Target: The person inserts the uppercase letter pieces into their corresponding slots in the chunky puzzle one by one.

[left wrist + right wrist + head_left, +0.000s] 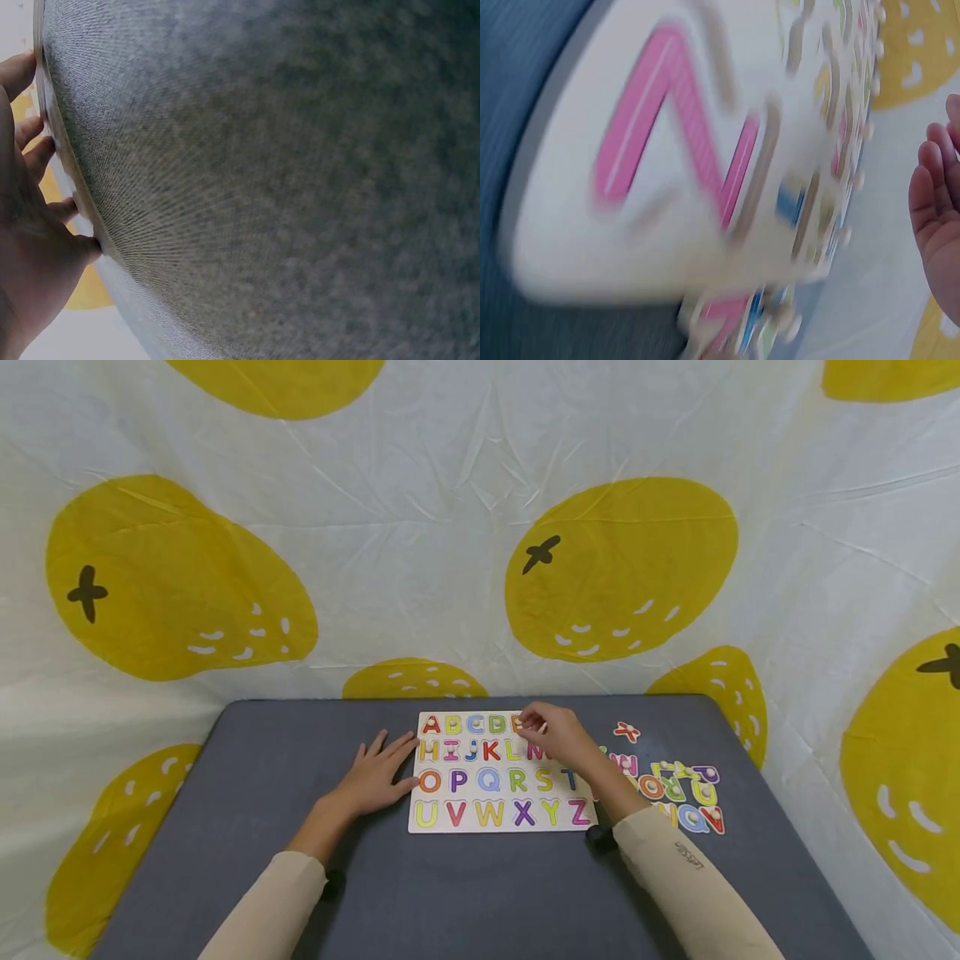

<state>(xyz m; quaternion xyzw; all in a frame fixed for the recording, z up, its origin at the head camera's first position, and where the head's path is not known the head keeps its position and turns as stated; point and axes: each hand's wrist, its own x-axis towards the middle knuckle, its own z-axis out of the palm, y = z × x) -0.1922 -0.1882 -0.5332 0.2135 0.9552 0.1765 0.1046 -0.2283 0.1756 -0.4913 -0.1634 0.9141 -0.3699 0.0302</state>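
Observation:
A white wooden alphabet board (459, 832) lies on the dark table. My left hand (375, 777) rests at its left edge with spread fingers; the left wrist view shows the fingertips (88, 249) touching the edge. Over the top row, my right hand (558, 735) has its fingers bent, tips overlapping the red letter E (515, 724). The right wrist view shows this hand (941, 202) above the board; I cannot tell whether it holds anything. Knobs show on several upper letters, including the A (431, 724) and the J (472, 750). The hand hides the upper right corner.
Loose letter pieces lie right of the board, among them a blue Q (692, 818), a purple P (707, 774) and a red X (627, 732) set apart. Some are partly behind the right forearm. A white curtain (420, 577) with yellow fruit shapes hangs behind the table (300, 760).

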